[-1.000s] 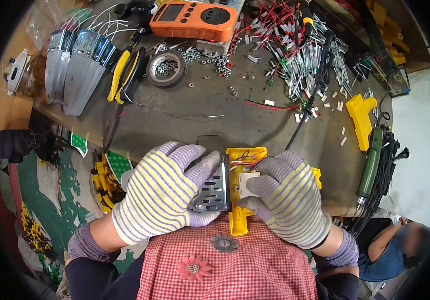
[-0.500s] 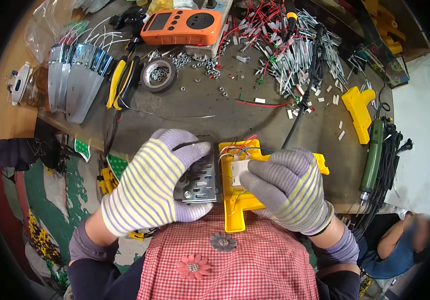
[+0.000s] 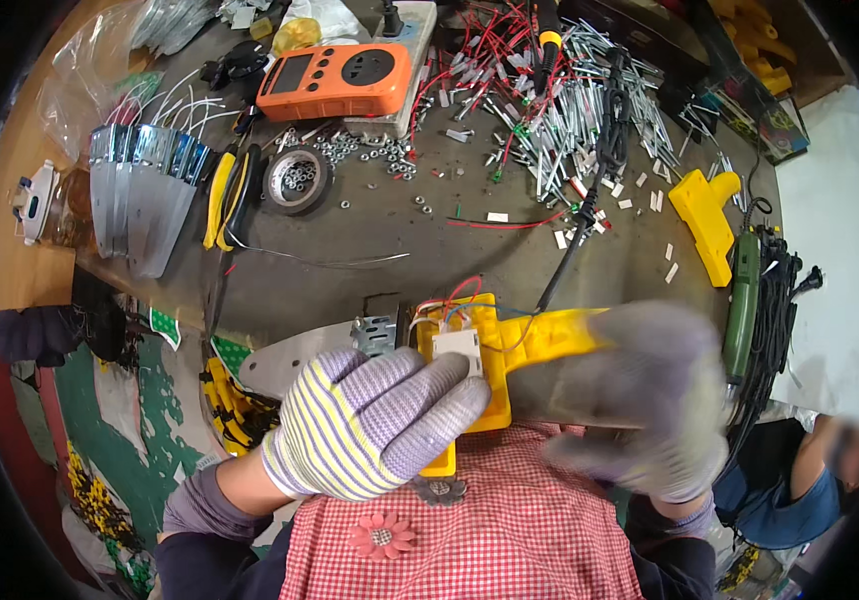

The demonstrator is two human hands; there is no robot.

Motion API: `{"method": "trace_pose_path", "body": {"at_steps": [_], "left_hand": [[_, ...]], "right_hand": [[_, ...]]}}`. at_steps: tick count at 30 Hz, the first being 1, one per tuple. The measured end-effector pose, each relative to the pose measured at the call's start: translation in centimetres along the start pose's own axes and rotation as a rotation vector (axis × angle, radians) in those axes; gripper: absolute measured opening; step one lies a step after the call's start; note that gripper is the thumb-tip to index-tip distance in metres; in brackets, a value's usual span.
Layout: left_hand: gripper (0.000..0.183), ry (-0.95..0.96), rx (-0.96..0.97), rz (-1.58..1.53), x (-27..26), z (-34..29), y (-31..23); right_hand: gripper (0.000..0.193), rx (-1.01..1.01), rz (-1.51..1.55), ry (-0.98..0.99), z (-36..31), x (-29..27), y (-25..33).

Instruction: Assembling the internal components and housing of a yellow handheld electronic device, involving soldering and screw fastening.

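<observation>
The tabletop gives bare working room between its front edge and the bolt pile toward the far side. The yellow housing is at the front edge, its lower end projecting past it. The hands are apart: the right hand, blurred, is spread beside the housing's handle, contact indeterminable; the left hand grips the housing, fingers across the white module.
</observation>
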State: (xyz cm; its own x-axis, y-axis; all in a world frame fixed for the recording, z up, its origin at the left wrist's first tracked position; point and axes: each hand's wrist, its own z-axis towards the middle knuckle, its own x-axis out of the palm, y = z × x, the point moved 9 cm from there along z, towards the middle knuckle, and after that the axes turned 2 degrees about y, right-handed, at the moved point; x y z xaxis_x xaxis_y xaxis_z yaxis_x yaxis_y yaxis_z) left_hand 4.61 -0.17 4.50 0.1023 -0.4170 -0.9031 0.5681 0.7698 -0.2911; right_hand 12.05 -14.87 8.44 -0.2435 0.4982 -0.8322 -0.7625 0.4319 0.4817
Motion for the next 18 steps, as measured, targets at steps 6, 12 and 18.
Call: {"method": "trace_pose_path", "body": {"at_steps": [6,12,18], "left_hand": [[0.064,-0.011,-0.227,-0.454,-2.3,3.5,3.4],[0.066,0.352,-0.678,-1.276,6.6,3.5,7.0],[0.067,0.412,-0.694,-1.214,7.7,3.7,7.7]], "right_hand": [[0.047,0.824,-0.689,-0.318,-11.4,-10.0,-17.5],[0.061,1.062,-0.558,-0.274,-16.4,-8.2,-21.6],[0.065,0.887,-0.015,-0.699,-19.5,-10.4,-22.3]]}}
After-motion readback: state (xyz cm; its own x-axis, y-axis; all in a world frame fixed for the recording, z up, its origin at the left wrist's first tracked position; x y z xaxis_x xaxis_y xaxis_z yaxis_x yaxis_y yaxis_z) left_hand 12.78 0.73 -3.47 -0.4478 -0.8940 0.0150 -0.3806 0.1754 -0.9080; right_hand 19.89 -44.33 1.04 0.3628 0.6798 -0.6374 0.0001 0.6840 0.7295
